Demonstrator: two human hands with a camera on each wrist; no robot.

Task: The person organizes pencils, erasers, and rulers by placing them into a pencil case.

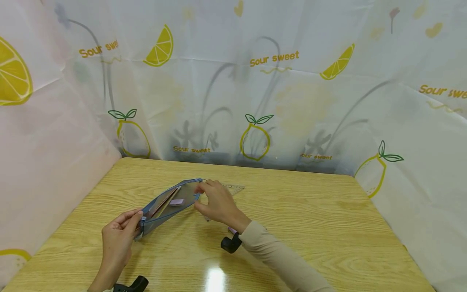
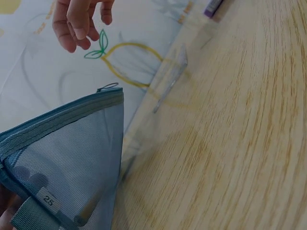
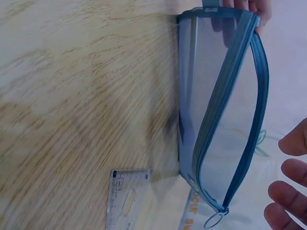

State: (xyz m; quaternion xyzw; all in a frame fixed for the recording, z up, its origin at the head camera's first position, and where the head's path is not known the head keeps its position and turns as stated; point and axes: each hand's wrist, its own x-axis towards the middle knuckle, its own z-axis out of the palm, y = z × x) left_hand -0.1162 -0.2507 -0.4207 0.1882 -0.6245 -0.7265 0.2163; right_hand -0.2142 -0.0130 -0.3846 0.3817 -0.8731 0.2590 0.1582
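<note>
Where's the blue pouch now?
Left of centre in the head view: the left hand grips the blue pouch by its near end, and the right hand is by its far end.

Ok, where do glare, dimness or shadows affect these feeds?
Head view: a white glare patch on the pale yellow wood-grain tabletop, near the bottom edge; left wrist view: dimmer than the head view, and what shows through the translucent blue mesh zip pouch looks hazy; right wrist view: soft shadow on the tabletop beside that pouch.
</note>
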